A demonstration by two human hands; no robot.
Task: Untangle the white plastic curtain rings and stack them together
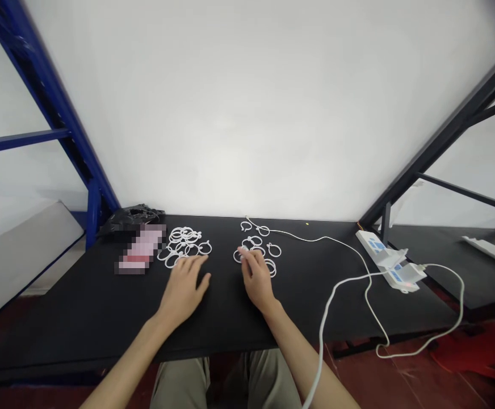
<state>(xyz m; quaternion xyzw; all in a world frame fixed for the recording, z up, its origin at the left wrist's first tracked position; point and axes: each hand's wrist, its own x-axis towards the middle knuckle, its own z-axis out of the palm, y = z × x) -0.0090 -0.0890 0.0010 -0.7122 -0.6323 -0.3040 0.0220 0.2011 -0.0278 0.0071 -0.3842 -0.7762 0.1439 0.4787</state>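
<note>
Two loose groups of white plastic rings, each ring with a small knob or clip, lie on the black table (226, 318). At the front edge of the left group of rings (184, 236) is my left hand (182, 288), palm down, fingers stretched and thumb apart, holding nothing that shows. My right hand (259, 282) is over the front of the right group of rings (256, 241). Its thumb and fingers are pinched together on a white ring (236, 257) at that group's left side. The fingers partly cover this ring.
A black plastic bag (130, 217) and a blurred pink item (145, 247) lie at the left. To the right, a white power strip (386, 261) has cables, with one white cable (326, 318) hanging across the table's front edge. Blue and black metal frames flank the table.
</note>
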